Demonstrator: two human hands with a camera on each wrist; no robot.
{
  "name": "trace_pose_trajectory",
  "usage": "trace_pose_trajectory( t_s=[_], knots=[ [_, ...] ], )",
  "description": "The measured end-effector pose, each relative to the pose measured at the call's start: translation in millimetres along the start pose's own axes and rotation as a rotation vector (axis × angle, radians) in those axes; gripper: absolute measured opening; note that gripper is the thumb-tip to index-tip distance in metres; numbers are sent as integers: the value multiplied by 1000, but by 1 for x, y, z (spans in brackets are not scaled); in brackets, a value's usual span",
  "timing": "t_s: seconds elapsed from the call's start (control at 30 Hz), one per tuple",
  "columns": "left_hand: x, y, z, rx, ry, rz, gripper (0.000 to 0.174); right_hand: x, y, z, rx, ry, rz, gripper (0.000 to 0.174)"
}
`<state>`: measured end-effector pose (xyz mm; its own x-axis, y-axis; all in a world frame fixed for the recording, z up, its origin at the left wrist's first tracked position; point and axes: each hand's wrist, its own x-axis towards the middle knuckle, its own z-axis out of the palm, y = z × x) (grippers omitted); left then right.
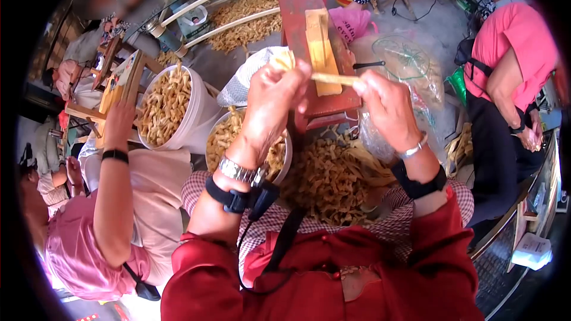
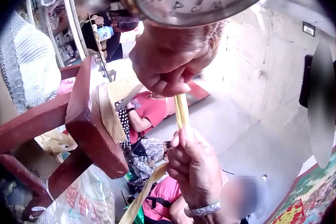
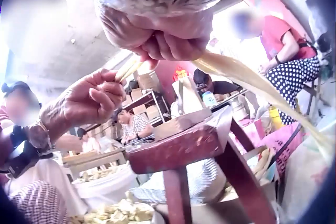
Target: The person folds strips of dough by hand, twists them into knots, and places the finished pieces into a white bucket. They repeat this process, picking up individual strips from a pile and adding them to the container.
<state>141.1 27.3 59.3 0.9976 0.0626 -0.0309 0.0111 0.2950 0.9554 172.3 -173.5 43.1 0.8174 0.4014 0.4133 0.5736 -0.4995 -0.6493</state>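
A pale yellow strip (image 1: 333, 78) is stretched between the two hands, above the near end of a red wooden bench (image 1: 291, 18). The left hand (image 1: 270, 104) pinches one end, with a folded yellowish piece (image 1: 282, 59) showing at its fingers. The right hand (image 1: 389, 110) grips the other end with curled fingers. In the right wrist view a long loose tail (image 3: 252, 79) of the strip trails from the right hand (image 3: 157, 40). A wooden block (image 1: 321, 47) lies on the bench top, beyond the strip.
White buckets (image 1: 195, 107) of knotted yellowish pieces stand to the left. Below the hands lies a heap of similar pieces (image 1: 327, 178). A clear plastic bag (image 1: 422, 83) is right of the bench. People sit close at left (image 1: 89, 244) and right (image 1: 505, 53).
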Motion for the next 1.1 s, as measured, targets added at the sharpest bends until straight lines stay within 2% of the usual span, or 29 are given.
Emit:
trace_pose_trajectory(
  t_s=[0.1,0.17,0.3,0.33,0.37,0.4,0.47,0.53,0.6,0.63,0.67,0.7,0.73,0.77,0.83,0.87,0.9,0.97,1.1],
  knots=[
    [37,-4,0,57,37,102,20,34,17,3,-94,69,-38,20],
    [57,-8,-4,133,29,121,14,52,32,9,-131,131,-87,19],
    [89,-20,-7,244,69,167,12,67,47,18,-223,168,-36,19],
    [95,-31,-10,274,81,177,12,63,56,27,-290,107,-7,18],
    [97,-43,-12,393,125,161,12,58,68,38,-358,47,20,17],
    [108,-66,-26,682,280,305,13,55,79,46,-429,-7,42,16],
    [85,-53,-29,710,256,78,12,35,85,47,-251,66,84,15],
    [48,-39,-23,552,99,-62,16,10,67,36,4,81,133,17],
    [12,-30,-14,560,-32,-129,16,-12,33,30,158,1,192,19],
    [-5,-32,-12,587,-56,-172,18,-21,14,29,275,5,177,19],
    [-20,-35,-11,610,-88,-216,21,-29,-9,28,347,37,80,14],
    [-34,-35,-10,635,-117,-288,23,-41,-11,33,322,-10,-23,9],
    [-49,-53,-16,513,-80,-274,23,-51,-22,39,311,-28,-16,4],
    [-62,-66,-27,606,-124,-205,24,-57,-35,41,321,-4,-127,4],
    [-85,-101,-47,616,-187,-45,26,-73,-49,56,424,28,-226,12],
    [-95,-116,-51,535,-201,45,27,-81,-58,58,403,-19,-208,14],
    [-106,-111,-51,335,-248,-154,32,-89,-63,69,447,-20,-236,15],
    [-129,-102,-52,-51,-218,-571,41,-104,-73,78,513,-74,-299,14],
    [-101,-69,-8,-390,-336,-916,38,-127,-92,74,579,-285,-413,14]
  ],
)
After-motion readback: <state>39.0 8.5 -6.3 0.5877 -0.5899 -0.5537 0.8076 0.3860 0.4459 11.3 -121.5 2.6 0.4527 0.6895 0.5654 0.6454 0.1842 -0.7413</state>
